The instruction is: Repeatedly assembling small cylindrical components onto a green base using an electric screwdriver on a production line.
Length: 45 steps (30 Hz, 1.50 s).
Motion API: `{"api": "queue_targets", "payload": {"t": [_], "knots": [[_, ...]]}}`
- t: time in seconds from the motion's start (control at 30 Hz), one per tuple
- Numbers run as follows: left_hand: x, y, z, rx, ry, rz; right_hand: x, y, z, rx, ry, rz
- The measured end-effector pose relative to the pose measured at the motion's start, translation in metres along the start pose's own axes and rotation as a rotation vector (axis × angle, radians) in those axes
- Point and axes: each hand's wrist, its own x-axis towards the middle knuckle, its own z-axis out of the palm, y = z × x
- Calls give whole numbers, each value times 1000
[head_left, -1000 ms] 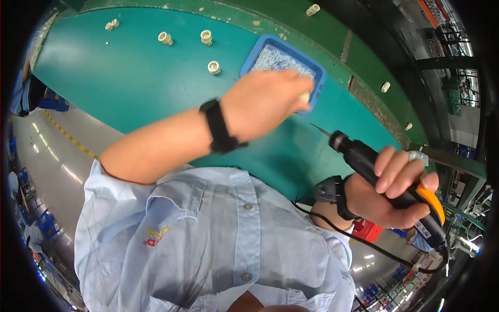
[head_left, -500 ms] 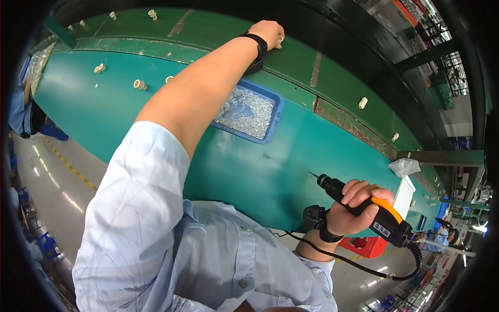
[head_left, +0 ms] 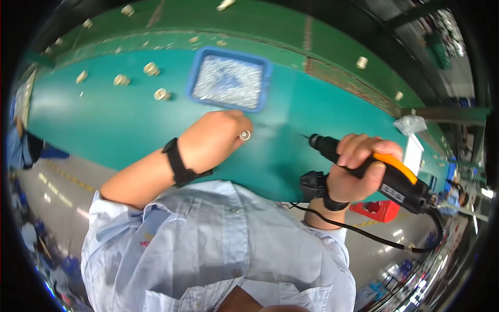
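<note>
After returning from the far ledge (head_left: 260,26), pinches a cream fitting (head_left: 245,135) in the left grip (head_left: 215,134), clasps a powered driver (head_left: 326,148) in the right grip (head_left: 349,183); likely allows fastening.

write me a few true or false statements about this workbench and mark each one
1. The right hand grips a black and orange corded tool. True.
2. The left hand is empty. False: it holds a small cream part.
3. The blue tray holds many small shiny pieces. True.
4. The tool's thin tip touches the cream part. False: there is a gap between them.
5. Several loose parts lie on the green table to the left of the tray. True.
</note>
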Motion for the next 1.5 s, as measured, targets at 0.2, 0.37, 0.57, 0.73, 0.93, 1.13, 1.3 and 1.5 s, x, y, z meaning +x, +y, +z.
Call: {"api": "queue_targets", "payload": {"t": [0.2,0.37,0.57,0.73,0.93,1.13,1.3,1.5], "knots": [[-8,-10,22,-86,13,-74,7,6,2,28,-65,15],[10,-12,-6,-149,22,-97,4,7,0,40,-84,-1],[51,-53,-6,18,61,-169,0,7,3,30,-85,-9],[49,-58,0,-45,160,-127,0,9,5,65,-117,0],[43,-56,10,17,413,108,5,9,7,122,-168,41],[17,-11,12,-290,231,-45,14,-4,17,342,-185,61],[4,4,24,-554,165,-63,17,-11,20,388,-322,136],[3,9,31,-526,249,-57,17,-8,18,342,-402,166]]}}
